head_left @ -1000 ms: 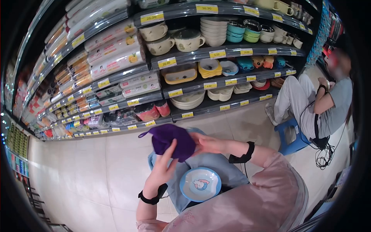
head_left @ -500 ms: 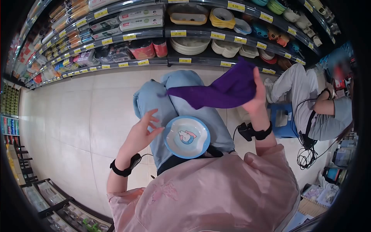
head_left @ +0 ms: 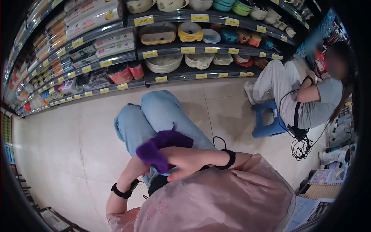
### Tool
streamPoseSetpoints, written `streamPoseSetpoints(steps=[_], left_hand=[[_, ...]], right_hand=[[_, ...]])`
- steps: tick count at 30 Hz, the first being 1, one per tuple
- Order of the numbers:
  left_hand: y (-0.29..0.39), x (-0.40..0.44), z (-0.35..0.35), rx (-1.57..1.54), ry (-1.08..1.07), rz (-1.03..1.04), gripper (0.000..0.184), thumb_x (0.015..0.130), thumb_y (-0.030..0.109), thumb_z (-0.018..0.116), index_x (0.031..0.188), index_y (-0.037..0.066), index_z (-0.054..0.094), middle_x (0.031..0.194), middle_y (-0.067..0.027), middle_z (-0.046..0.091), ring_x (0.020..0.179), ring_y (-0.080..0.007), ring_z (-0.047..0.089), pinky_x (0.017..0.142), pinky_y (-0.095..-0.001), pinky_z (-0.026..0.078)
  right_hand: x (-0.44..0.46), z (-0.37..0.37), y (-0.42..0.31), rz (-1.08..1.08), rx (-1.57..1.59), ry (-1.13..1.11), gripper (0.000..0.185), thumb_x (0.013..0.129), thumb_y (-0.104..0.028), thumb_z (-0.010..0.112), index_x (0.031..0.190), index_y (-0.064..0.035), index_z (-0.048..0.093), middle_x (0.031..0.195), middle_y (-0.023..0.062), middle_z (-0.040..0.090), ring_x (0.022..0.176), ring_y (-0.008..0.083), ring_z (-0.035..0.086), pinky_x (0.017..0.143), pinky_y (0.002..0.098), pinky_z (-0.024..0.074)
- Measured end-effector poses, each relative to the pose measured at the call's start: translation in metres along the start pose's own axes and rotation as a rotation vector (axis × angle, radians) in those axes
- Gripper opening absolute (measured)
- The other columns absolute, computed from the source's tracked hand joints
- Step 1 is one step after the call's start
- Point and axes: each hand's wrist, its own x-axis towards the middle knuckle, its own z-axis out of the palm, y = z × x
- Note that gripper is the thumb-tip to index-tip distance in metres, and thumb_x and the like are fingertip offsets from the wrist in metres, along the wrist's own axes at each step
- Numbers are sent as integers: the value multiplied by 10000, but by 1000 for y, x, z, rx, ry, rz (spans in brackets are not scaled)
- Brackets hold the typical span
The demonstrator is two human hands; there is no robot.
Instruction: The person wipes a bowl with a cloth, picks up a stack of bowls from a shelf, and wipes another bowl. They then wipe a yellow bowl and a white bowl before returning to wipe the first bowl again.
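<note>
A purple cloth (head_left: 166, 143) is bunched over my lap, with a thin cord sticking up from its upper edge. My right hand (head_left: 181, 158) reaches across my body and grips the cloth, its fingertips partly covered. At the cloth's left end is my left hand (head_left: 140, 167), its fingers hidden behind the fabric. A small sliver of blue rim shows below the cloth, apparently from the blue-and-white bowl; the rest of the bowl is covered. My legs in light blue jeans (head_left: 166, 110) lie beneath.
Store shelves (head_left: 172, 79) with stacked bowls (head_left: 164, 63) and packaged goods run across the front. To the right, another person (head_left: 320, 96) sits on a blue stool (head_left: 266, 120), with a coil of black cable (head_left: 301, 149) hanging beside it. Pale floor tiles (head_left: 92, 154) extend to the left.
My right hand has brought the purple cloth down and left from the raised position onto my lap, covering the bowl. My left hand, open before, is now behind the cloth. The view has turned right.
</note>
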Motion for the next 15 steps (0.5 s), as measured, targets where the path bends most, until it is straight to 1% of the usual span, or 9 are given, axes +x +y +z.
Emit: streamPoseSetpoints(steps=[1,2,4,6,8,11,12,14,15], left_hand=[[7,-15,2,36,131,120,641,734,101,548,1300,-20,273,542,-81,554,457,-190,565,406,-296,423],[-2,-8,4,258,205,203,734,691,98,580,1323,-23,229,554,-114,565,490,-256,579,452,-331,443],[-2,-6,8,451,340,311,719,677,114,593,1306,-21,273,560,-148,561,521,-304,579,487,-362,454],[4,-6,10,510,367,289,703,674,121,599,1294,-19,299,544,-144,556,524,-309,578,493,-367,456],[7,-5,11,561,401,268,687,670,128,604,1282,-17,326,528,-140,551,527,-313,578,499,-371,458],[14,-2,9,573,390,212,634,692,139,596,1261,-16,361,482,-116,537,501,-290,579,497,-356,463],[16,-4,9,485,393,188,612,703,144,595,1254,-6,375,469,-104,533,488,-276,580,494,-347,463],[19,-6,7,403,394,163,589,714,148,594,1247,4,390,456,-92,530,475,-261,581,491,-337,464],[20,-7,8,377,405,149,560,723,150,590,1235,14,408,450,-88,527,464,-247,581,486,-332,463]], right_hand=[[-5,14,9,31,-259,25,678,740,-470,572,1245,-59,382,1303,164,352,1208,313,339,1002,419,261],[-10,31,22,59,-515,45,687,708,-446,606,1238,-62,394,1301,176,347,1210,330,331,1010,437,240],[-15,39,28,69,-550,57,664,697,-444,613,1213,-70,429,1305,181,343,1220,320,324,1016,462,215],[-19,52,33,123,-815,53,670,679,-447,622,1206,-75,443,1309,195,326,1221,316,322,1014,466,225],[-21,64,40,93,-836,110,600,701,-382,599,1170,-38,457,1242,214,404,1180,303,385,1008,467,240],[-22,76,49,-46,-1009,240,371,716,-265,564,964,6,510,994,177,578,961,280,558,964,427,329],[-23,74,48,-39,-1016,246,371,716,-265,564,964,6,510,994,177,578,961,280,558,964,427,329],[-23,74,45,34,-742,276,339,712,-264,575,919,-2,516,933,157,583,942,267,559,908,380,380],[-23,74,45,45,-766,290,379,697,-252,589,969,-4,500,881,113,577,883,251,554,824,349,399]])
